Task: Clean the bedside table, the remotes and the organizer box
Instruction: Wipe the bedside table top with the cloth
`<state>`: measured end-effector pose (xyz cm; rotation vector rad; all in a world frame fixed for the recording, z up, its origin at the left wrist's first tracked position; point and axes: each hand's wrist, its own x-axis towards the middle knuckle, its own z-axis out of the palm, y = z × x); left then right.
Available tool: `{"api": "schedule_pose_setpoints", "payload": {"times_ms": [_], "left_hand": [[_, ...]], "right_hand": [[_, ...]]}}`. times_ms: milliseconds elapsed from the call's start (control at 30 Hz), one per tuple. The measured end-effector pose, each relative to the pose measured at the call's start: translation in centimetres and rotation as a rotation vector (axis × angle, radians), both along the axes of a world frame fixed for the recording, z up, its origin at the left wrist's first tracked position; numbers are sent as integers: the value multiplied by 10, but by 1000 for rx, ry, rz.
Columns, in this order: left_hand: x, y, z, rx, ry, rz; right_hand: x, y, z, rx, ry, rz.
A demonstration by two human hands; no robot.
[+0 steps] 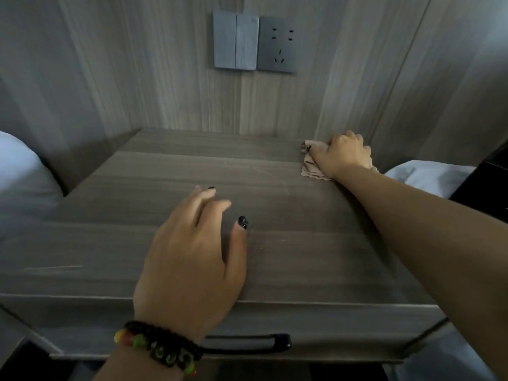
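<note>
Right hand (341, 155) gripping crumpled beige cloth (312, 169) at right-centre frame, on grey wood-grain bedside table (165, 171). Left hand (192, 257) resting open, lower centre. Risk: cloth slipping off right edge; far corner getting missed.

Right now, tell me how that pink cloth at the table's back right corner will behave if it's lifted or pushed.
The cloth looks thin and crumpled under the right hand, so it would probably droop limply when lifted. Pushed across the bedside table, it would likely bunch rather than slide flat. It seems light.
</note>
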<state>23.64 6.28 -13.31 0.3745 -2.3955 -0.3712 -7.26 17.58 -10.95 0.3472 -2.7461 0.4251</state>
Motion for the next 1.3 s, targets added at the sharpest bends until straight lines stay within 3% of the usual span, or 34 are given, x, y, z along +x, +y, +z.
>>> {"api": "schedule_pose_setpoints", "payload": {"times_ms": [267, 433, 567, 733, 967, 1300], "left_hand": [[-5, -1, -8, -48, 253, 1], [-6, -1, -10, -16, 222, 45], [-6, -4, -5, 55, 99, 60], [7, -27, -3, 231, 130, 54], [45, -94, 1, 329, 61, 429], [38, -103, -5, 293, 309, 538]], "right_hand": [[-31, -25, 4, -86, -5, -124], [-21, -45, 6, -29, -99, -118], [5, -65, 5, 76, -98, 9], [21, -83, 5, 121, -218, 265], [60, -158, 3, 209, -223, 759], [82, -286, 7, 249, -199, 888]]}}
